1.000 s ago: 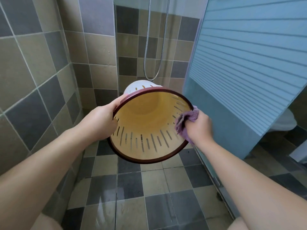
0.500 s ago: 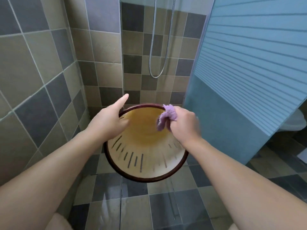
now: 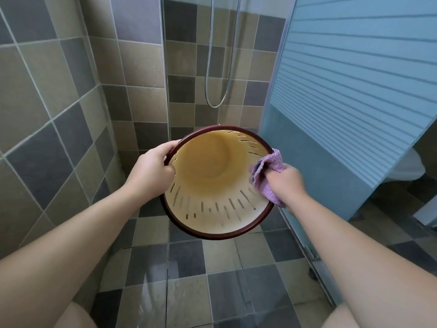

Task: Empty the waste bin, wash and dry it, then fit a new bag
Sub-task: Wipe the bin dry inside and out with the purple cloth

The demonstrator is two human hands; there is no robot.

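Shower floor (image 3: pixel 184 261) beneath bin (image 3: pixel 212 207) between hands

Two bare forearms are extended from the lower corners toward the frame's centre. The left hand (image 3: pixel 151 171) is curled over the rim of something held; the right hand (image 3: pixel 285 183) is clenched around something pinched in its fingers.
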